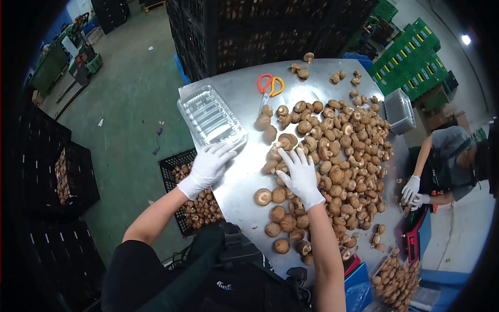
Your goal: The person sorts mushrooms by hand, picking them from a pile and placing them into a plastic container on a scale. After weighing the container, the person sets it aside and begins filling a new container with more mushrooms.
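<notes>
A clear plastic tray (210, 115) lies at the left edge of the metal table (239, 182). My left hand (212, 165), in a white glove, rests at the tray's near end with its fingers spread. Brown mushrooms (345, 171) cover the middle and right of the table in a wide pile. At the pile's left side my right hand (300, 176), also gloved, lies over some mushrooms with its fingers apart, gripping none that I can see. Scissors (269, 88) with red and orange handles lie beyond the pile's left end.
Black crates (239, 47) stand stacked behind the table. A crate of mushrooms (200, 210) sits below its left edge. Another clear tray stack (399, 112) stands at the right. A co-worker's gloved hands (413, 193) are near a red scale (413, 244).
</notes>
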`<action>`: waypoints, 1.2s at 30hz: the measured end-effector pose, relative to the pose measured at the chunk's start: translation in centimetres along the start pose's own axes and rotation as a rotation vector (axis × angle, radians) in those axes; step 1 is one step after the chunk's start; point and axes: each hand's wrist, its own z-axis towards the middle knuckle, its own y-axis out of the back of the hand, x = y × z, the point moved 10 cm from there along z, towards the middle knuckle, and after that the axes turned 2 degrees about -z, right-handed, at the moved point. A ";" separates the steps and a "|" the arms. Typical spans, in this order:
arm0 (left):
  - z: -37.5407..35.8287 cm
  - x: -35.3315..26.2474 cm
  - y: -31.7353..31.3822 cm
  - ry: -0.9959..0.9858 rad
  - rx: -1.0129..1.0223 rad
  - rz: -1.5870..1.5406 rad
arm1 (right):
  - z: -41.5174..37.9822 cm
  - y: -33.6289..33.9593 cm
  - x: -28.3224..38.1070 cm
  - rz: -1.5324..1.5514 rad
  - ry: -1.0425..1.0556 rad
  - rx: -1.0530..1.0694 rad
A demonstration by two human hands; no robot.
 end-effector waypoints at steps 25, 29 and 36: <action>11.5 -1.2 -9.6 0.391 -0.050 -0.321 | -13.2 4.5 -6.5 0.007 -0.406 -0.295; 12.4 -1.0 -10.4 0.393 0.130 -0.286 | -13.0 6.0 -5.9 0.069 -0.395 -0.407; 12.7 -1.1 -8.6 0.335 0.042 -0.462 | -13.7 8.2 -4.2 0.205 -0.414 -0.497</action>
